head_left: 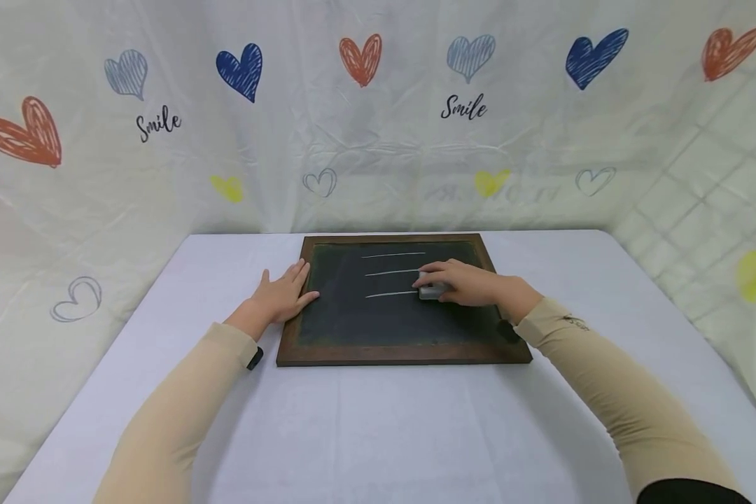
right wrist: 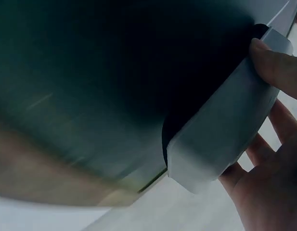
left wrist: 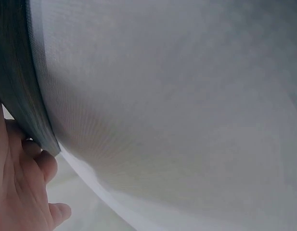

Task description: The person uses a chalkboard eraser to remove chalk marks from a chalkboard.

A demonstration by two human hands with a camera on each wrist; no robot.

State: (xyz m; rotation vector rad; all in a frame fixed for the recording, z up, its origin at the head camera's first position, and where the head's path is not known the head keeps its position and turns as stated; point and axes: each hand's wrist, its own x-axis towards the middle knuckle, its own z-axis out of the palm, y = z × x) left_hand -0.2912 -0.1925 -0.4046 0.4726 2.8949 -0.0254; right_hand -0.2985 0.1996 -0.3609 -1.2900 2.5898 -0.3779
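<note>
Eraser (head_left: 431, 291): on the chalkboard (head_left: 365, 325), just off its centre toward two o'clock. Pale back outward; the right wrist view shows its dark pad side turned to the board.

Right hand (head_left: 465, 283) grasps the eraser by its back, thumb on one side, fingers round the other. Presumably held so to keep the pad flat to the surface and knuckles clear. Contact under the pad is hidden.

Chalk lines (head_left: 390, 272): three, nearly parallel. The lower two run from nine o'clock up to the eraser and hand, which cover whatever lies beyond; the top one sits toward ten o'clock, uncovered.

Left hand (head_left: 277, 297) rests at the board's nine o'clock edge, fingers straight and spread across the wooden frame (head_left: 403, 355), thumb reaching onto the dark face. It grasps nothing; likely there to stop the board sliding.

Obstructions: right wrist and cuff cross the frame at about three o'clock, hiding part of it. The left hand lies apart from the lines.

Around: white tablecloth (head_left: 378, 434) under the board; at twelve o'clock, a pale curtain (head_left: 403, 133) printed with hearts and "Smile", beyond the table's far edge.
</note>
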